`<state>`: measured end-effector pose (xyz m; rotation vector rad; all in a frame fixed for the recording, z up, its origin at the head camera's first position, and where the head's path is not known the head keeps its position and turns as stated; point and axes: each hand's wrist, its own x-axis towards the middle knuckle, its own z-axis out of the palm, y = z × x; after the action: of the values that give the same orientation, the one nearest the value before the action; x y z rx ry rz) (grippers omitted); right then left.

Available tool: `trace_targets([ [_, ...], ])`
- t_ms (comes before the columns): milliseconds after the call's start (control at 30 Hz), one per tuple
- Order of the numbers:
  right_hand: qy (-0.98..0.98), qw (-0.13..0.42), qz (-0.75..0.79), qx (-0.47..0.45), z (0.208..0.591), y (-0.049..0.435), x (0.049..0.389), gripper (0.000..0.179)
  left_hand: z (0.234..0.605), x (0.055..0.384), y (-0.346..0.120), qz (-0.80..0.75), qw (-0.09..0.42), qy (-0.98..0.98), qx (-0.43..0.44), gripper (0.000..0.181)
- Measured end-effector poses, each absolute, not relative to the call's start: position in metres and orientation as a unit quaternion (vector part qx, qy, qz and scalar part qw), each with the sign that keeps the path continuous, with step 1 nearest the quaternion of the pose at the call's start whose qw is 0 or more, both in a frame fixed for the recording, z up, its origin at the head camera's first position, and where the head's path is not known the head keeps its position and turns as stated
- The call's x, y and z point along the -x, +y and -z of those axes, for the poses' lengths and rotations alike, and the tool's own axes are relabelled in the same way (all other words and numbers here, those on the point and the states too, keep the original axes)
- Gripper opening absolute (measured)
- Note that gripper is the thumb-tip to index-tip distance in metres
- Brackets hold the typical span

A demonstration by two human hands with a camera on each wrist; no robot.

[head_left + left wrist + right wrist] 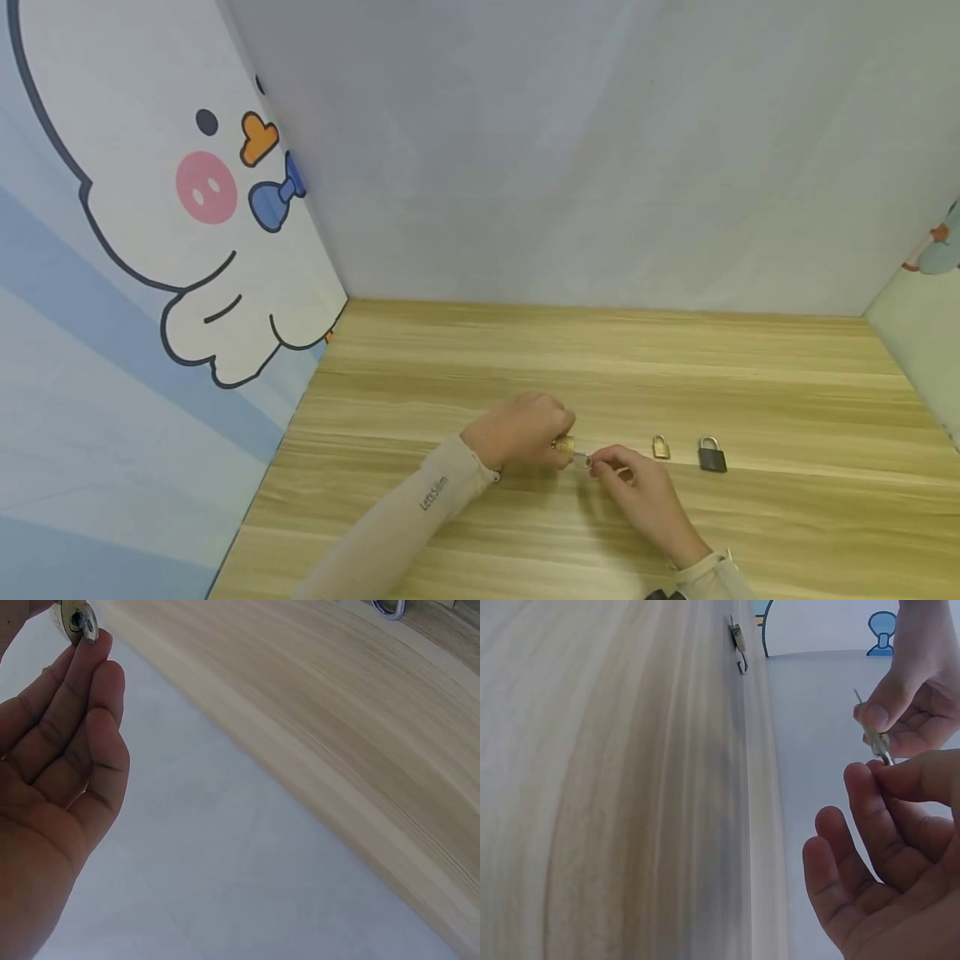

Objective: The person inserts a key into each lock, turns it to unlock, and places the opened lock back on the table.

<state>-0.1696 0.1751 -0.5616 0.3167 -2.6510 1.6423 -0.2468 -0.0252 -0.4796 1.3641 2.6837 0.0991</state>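
Observation:
My left hand (521,429) grips a small brass padlock (564,444) just above the wooden table. From the right, my right hand (637,492) pinches the padlock's silver shackle (581,460) between thumb and forefinger, its other fingers spread in the right wrist view. There a thin silver piece (858,696) sticks out past the left thumb; I cannot tell whether it is a key. In the left wrist view the brass padlock (72,619) shows a dark keyhole beside a rounded silver piece (89,624), and my left fingers (101,750) lie below it.
Another small brass padlock (661,448) and a larger black padlock (712,455) lie on the wooden table (600,367), right of my hands. A grey wall (600,167) rises at the back, with a cartoon-printed panel (135,167) at the left and a pale wall (915,358) at the right.

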Motion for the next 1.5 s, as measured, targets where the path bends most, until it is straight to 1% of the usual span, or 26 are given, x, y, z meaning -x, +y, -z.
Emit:
trace_targets([
  [233, -0.852, 0.001, -0.516, -0.095, 0.559, 0.177, 0.169, 0.009, 0.483, 0.246, -0.022, -0.021, 0.047, 0.893, -0.448, 0.032],
  [400, -0.858, 0.011, -0.505, -0.088, 0.556, 0.181, 0.167, 0.011, 0.486, 0.244, -0.022, -0.007, 0.021, 0.9, -0.434, 0.035],
  [567, -0.864, 0.031, -0.493, -0.099, 0.551, 0.184, 0.165, 0.01, 0.493, 0.242, -0.02, -0.001, 0.003, 0.919, -0.393, 0.044],
  [667, -0.865, 0.033, -0.489, -0.107, 0.55, 0.186, 0.164, 0.01, 0.497, 0.239, -0.018, -0.005, -0.007, 0.931, -0.365, 0.05],
  [800, -0.865, 0.033, -0.488, -0.11, 0.552, 0.187, 0.163, 0.01, 0.502, 0.234, -0.015, 0.0, -0.042, 0.941, -0.335, 0.055],
  [900, -0.867, 0.035, -0.485, -0.11, 0.552, 0.188, 0.162, 0.01, 0.508, 0.23, -0.013, 0.008, -0.058, 0.95, -0.306, 0.057],
  [967, -0.869, 0.039, -0.482, -0.11, 0.551, 0.188, 0.161, 0.011, 0.513, 0.227, -0.011, 0.0, -0.048, 0.958, -0.283, 0.057],
  [1033, -0.871, 0.042, -0.478, -0.111, 0.549, 0.188, 0.16, 0.011, 0.518, 0.224, -0.009, -0.018, -0.027, 0.964, -0.265, 0.057],
  [1167, -0.874, 0.047, -0.47, -0.112, 0.546, 0.189, 0.157, 0.01, 0.53, 0.22, -0.008, -0.032, -0.005, 0.969, -0.247, 0.056],
  [1500, -0.877, 0.049, -0.464, -0.113, 0.544, 0.191, 0.152, 0.01, 0.546, 0.215, -0.009, -0.028, -0.014, 0.971, -0.238, 0.054],
])
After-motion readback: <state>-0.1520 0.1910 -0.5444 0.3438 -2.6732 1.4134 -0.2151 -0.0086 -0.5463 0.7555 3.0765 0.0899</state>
